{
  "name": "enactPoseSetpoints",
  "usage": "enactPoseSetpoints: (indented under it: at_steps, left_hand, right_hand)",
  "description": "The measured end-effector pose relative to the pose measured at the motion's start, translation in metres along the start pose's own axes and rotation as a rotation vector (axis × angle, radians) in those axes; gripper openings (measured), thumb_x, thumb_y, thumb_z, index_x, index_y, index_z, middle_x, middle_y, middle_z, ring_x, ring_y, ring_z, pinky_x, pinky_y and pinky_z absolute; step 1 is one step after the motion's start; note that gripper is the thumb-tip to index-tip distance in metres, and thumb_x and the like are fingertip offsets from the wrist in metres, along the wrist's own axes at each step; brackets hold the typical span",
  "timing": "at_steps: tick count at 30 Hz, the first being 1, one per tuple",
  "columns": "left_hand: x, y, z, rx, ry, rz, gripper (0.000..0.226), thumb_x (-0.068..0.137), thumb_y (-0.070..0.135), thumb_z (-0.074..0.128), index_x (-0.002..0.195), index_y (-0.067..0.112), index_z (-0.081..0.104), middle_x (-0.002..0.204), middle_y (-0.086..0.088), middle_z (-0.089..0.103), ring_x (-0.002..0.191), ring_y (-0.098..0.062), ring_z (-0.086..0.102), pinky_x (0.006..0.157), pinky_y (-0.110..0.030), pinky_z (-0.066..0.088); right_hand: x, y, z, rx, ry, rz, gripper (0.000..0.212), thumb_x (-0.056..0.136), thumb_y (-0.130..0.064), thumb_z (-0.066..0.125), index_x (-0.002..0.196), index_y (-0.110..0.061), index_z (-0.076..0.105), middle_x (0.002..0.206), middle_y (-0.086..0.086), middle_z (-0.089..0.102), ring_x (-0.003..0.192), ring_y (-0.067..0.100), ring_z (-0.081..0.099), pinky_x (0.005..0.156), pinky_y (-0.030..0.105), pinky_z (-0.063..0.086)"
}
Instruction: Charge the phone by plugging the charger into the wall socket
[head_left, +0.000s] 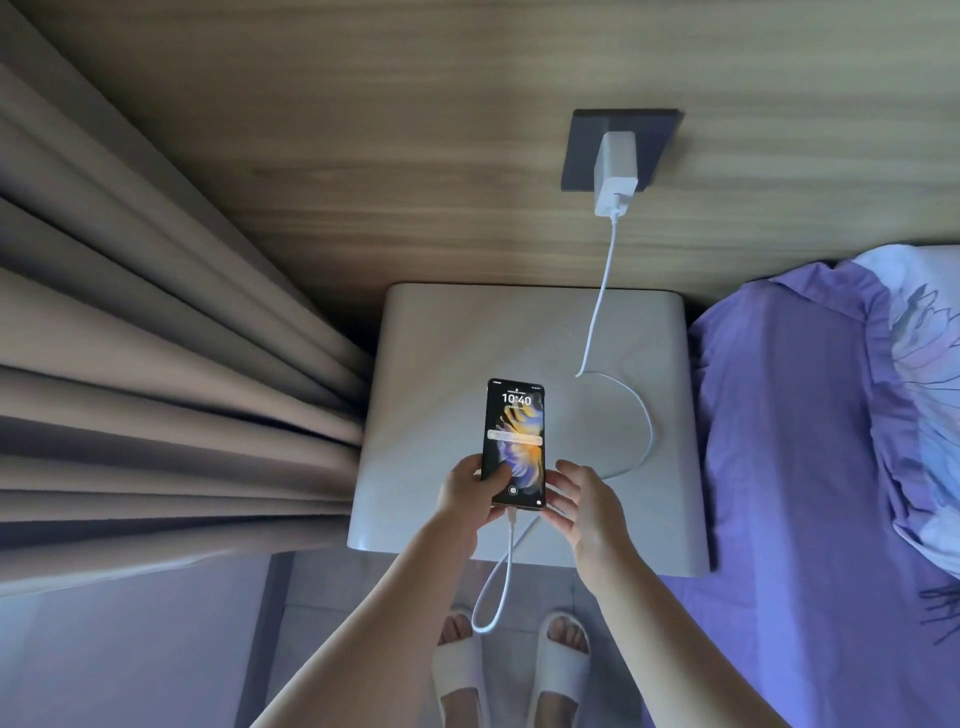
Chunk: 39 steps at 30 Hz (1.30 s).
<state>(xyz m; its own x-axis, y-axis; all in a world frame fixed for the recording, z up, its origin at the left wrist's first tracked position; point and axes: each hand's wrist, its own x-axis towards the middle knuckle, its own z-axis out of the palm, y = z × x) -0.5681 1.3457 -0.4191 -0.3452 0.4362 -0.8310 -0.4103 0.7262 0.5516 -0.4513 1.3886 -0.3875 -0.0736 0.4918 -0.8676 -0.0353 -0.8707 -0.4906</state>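
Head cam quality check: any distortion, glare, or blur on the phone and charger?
Head view: wide-angle bending curves the curtain and wall panel; phone screen lit, clock readable, no glare; charger sharp against the dark socket; cool dim light, soft shadows on the nightstand.

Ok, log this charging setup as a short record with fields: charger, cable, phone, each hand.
charger: white, plugged into the dark wall socket
cable: white, runs from the charger across the bedside table into the phone's bottom end
phone: screen lit, showing 10:40
left hand: gripping the phone's lower part
right hand: open, fingers beside the phone's right edge
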Motion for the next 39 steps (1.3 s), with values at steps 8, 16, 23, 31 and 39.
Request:
enactPoseSetpoints:
  at_steps: [8, 16, 23, 31, 39]
  left_hand:
    - [0.034, -0.004, 0.002, 0.097, 0.037, -0.003, 0.014, 0.088, 0.021, 0.062, 0.101, 0.023, 0.056, 0.078, -0.001, 0.059, 0.068, -0.016, 0.049, 0.056, -0.023, 0.036]
    - [0.051, -0.015, 0.009, 0.301, 0.105, 0.046, 0.036, 0.084, 0.02, 0.066, 0.114, 0.008, 0.052, 0.096, -0.011, 0.063, 0.081, -0.025, 0.061, 0.067, -0.029, 0.048]
    - [0.053, -0.013, 0.006, 0.718, 0.223, 0.083, 0.03, 0.084, 0.029, 0.061, 0.11, 0.016, 0.052, 0.106, -0.007, 0.055, 0.086, -0.025, 0.056, 0.072, -0.036, 0.049]
    - [0.05, -0.013, 0.007, 0.735, 0.185, 0.1, 0.028, 0.086, 0.028, 0.056, 0.109, 0.012, 0.054, 0.111, -0.01, 0.06, 0.095, -0.027, 0.058, 0.078, -0.039, 0.051]
    - [0.016, 0.0, 0.001, 1.063, 0.189, 0.234, 0.035, 0.089, 0.029, 0.048, 0.123, 0.019, 0.05, 0.122, -0.005, 0.057, 0.111, -0.026, 0.053, 0.088, -0.036, 0.044]
  right_hand:
    - [0.036, -0.004, 0.007, -0.045, 0.016, 0.033, 0.026, 0.094, -0.016, 0.042, 0.075, -0.018, 0.059, 0.072, -0.003, 0.067, 0.071, 0.012, 0.064, 0.065, 0.025, 0.05]
    - [0.053, 0.004, 0.006, -0.157, 0.006, 0.067, 0.029, 0.097, -0.013, 0.038, 0.079, -0.018, 0.06, 0.08, 0.001, 0.069, 0.074, 0.009, 0.066, 0.07, 0.022, 0.054]
    - [0.063, 0.015, 0.011, -0.239, 0.02, 0.072, 0.03, 0.097, -0.017, 0.032, 0.091, -0.012, 0.061, 0.101, 0.006, 0.069, 0.099, 0.018, 0.061, 0.103, 0.034, 0.036]
    - [0.061, 0.017, 0.007, -0.493, -0.015, -0.055, 0.027, 0.085, -0.017, 0.038, 0.1, -0.015, 0.061, 0.1, 0.007, 0.065, 0.1, 0.028, 0.057, 0.084, 0.036, 0.044]
    - [0.033, 0.002, -0.003, -1.09, -0.021, -0.34, 0.025, 0.089, -0.013, 0.044, 0.11, -0.011, 0.055, 0.108, 0.01, 0.064, 0.102, 0.029, 0.058, 0.083, 0.037, 0.046]
